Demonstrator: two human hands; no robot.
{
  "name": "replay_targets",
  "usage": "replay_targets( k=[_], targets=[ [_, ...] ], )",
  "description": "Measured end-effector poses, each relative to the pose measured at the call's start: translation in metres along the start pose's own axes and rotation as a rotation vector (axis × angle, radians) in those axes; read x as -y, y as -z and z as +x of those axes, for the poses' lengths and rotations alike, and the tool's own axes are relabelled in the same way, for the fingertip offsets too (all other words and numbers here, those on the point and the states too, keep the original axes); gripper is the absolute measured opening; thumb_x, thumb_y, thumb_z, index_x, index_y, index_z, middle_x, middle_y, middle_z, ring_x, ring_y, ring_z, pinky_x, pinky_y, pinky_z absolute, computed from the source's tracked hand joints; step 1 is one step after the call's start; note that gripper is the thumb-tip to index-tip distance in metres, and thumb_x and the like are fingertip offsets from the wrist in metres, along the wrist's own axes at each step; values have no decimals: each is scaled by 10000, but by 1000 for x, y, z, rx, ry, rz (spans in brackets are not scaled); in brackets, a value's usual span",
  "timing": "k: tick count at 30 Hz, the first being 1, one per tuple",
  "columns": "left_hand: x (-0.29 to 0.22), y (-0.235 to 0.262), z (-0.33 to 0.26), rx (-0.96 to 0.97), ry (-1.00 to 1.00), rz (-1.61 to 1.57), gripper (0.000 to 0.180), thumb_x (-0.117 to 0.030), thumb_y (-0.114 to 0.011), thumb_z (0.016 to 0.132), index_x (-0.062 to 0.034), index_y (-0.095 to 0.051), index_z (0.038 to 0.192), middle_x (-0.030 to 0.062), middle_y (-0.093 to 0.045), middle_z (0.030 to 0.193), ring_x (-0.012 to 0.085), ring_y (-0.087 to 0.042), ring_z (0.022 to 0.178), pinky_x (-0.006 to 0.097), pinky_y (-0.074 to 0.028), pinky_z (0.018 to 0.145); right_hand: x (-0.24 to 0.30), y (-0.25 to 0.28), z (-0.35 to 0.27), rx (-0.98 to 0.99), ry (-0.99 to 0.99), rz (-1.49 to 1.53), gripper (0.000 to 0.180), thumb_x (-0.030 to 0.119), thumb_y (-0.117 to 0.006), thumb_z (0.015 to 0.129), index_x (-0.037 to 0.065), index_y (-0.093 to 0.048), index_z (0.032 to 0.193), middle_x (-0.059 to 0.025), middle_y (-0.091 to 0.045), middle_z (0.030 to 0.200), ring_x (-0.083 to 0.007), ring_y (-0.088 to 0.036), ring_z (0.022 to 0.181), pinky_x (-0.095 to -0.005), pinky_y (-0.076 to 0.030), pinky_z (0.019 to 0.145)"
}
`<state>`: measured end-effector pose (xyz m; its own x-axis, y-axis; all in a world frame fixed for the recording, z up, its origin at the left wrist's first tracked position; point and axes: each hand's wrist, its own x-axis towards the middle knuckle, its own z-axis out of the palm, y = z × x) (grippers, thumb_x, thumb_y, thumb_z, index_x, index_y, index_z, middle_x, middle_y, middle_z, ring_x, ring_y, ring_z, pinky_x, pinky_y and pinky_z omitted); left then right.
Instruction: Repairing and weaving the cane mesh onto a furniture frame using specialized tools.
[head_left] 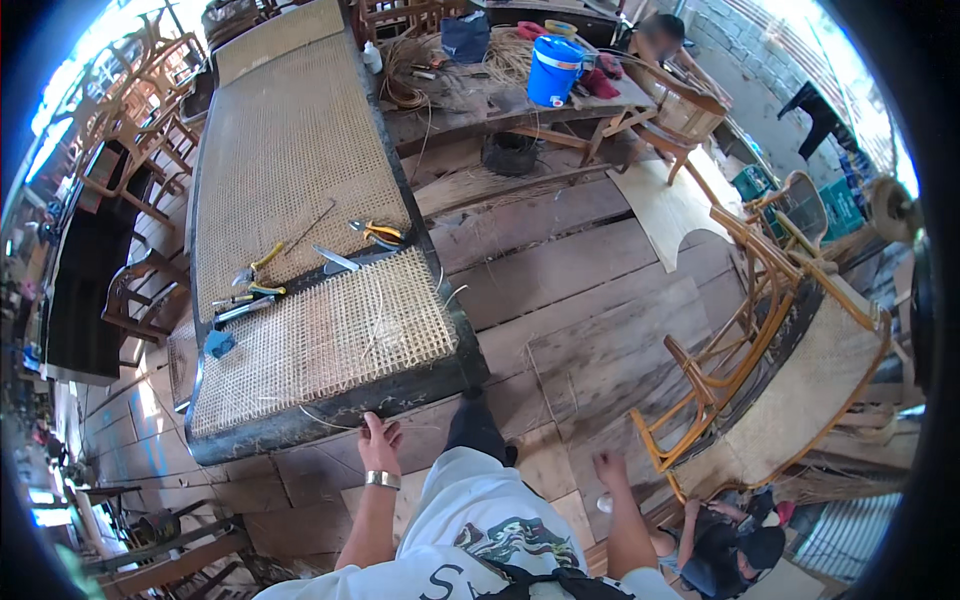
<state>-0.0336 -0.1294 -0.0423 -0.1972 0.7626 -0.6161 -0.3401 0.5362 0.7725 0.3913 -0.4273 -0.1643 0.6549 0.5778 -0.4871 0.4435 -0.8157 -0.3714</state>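
A long woven cane panel (300, 150) in a dark wooden frame (300, 432) stretches away in front of me. At its near edge is my left hand (380, 442), fingers bent and pinched at the end of a thin pale cane strand (325, 418). My right hand (610, 468) hangs low beside my body, fingers curled in, with nothing visible in it. On the weave lie yellow-handled pliers (378, 234), a knife (335, 258), a yellow-handled tool (262, 260), a thin pointed tool (310, 226), further hand tools (245, 303) and a blue lump (218, 344).
A workbench (480, 115) at the back holds a blue bucket (555, 70) and cane coils (405, 90). Beyond it a person (660, 45) sits by a chair. On the right stands a cane-seated settee (780, 410), with another person (735, 545) below. Wooden chairs (150, 290) line the left.
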Motion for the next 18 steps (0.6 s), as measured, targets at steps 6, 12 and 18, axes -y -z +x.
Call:
replay_targets(
  k=[6,12,18],
  targets=[
    [-4,-6,-3,-127,37,-83,472,-525,-672,942,-140,-555,1188,-6,-629,1115,161,-667,933,314,-500,678,233,27,116,158,417,67,295,283,-618,949,21,-700,1056,-223,-705,952,-399,-682,918,-439,-526,796],
    [10,7,-15,-245,36,-108,391,-453,-695,948,-176,-576,1196,-38,-646,1150,179,-640,990,384,-501,759,319,29,180,502,579,-115,313,304,-634,915,31,-703,1053,-228,-699,1035,-408,-662,999,-462,-526,855],
    [16,-24,-14,-464,8,-272,381,-371,-691,969,-124,-594,1243,-2,-657,1085,165,-647,1025,367,-541,773,269,47,304,681,712,-529,313,272,-651,909,-8,-720,1031,-221,-721,887,-352,-714,839,-411,-545,749]
  ],
)
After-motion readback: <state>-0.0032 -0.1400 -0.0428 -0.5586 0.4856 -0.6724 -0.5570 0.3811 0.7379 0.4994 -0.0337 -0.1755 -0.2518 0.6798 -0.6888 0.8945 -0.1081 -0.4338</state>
